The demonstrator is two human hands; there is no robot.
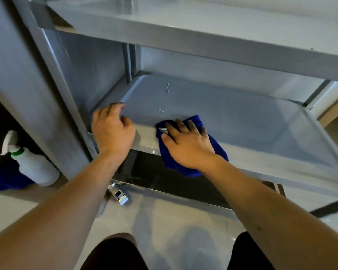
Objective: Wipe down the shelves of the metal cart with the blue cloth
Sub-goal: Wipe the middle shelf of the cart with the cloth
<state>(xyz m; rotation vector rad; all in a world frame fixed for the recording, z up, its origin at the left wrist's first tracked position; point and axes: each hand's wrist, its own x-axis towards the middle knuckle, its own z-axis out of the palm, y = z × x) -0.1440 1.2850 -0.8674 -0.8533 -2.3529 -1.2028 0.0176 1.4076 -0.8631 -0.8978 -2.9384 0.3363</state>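
Observation:
The metal cart's middle shelf (pixel 242 117) fills the centre of the view, with small water droplets (pixel 167 88) on its surface. A blue cloth (pixel 195 121) lies over the shelf's front rim, hanging down a little. My right hand (pixel 185 145) presses flat on the cloth, fingers spread and straight. My left hand (pixel 111 129) rests on the shelf's front left corner, fingers curled over the rim. The upper shelf (pixel 203 36) overhangs above.
A white spray bottle with a green collar (pixel 31 164) stands on the floor at the left, beside another blue cloth (pixel 6 182). The cart's left post (pixel 53 80) rises beside my left hand. A caster wheel bracket (pixel 118 192) sits below. My knees are at the bottom.

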